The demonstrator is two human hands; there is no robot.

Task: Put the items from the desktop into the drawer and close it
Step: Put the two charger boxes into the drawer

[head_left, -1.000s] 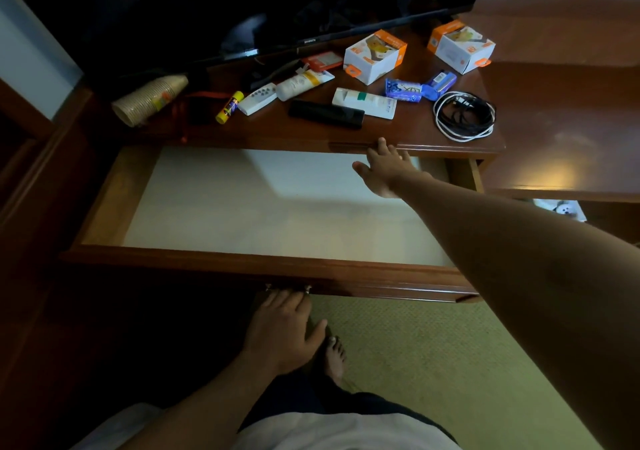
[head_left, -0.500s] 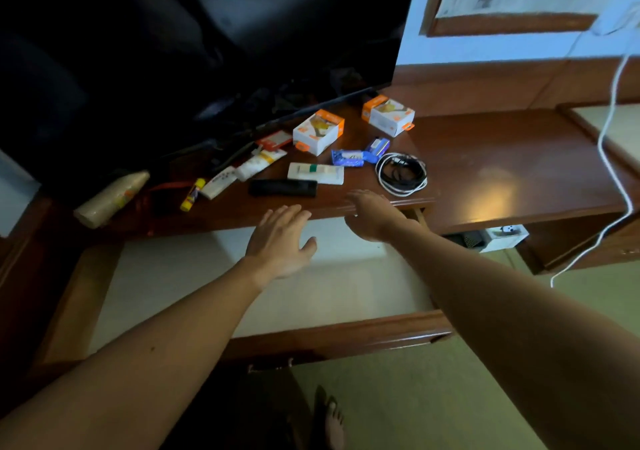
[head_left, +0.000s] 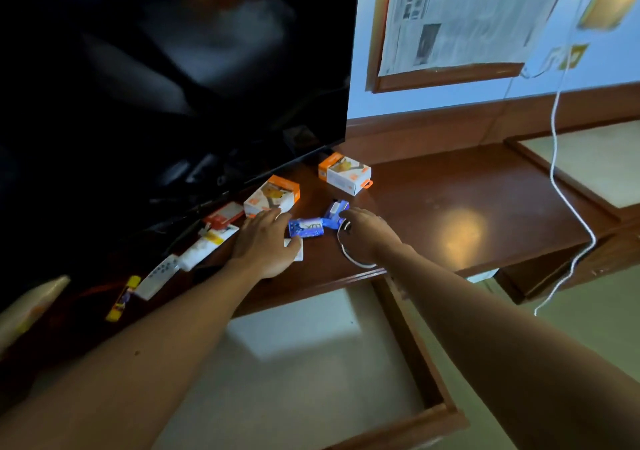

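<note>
The drawer stands pulled out below the desktop, white-lined and holding nothing. My left hand lies flat over a white tube box, fingers reaching the near orange-and-white box. My right hand rests on the coiled cable, fingers spread, near a blue packet and a small blue item. A second orange-and-white box sits farther back. Left of my hands lie a red card, a white tube, a white remote and a yellow glue stick.
A large dark TV screen leans over the left of the desktop. A stack of paper cups lies at the far left. A white cord hangs down the wall at the right. A framed sheet hangs behind.
Both hands have moved forward from over the drawer onto the desktop; the left now covers the white box, the right covers the cable. The view has tilted upward.
</note>
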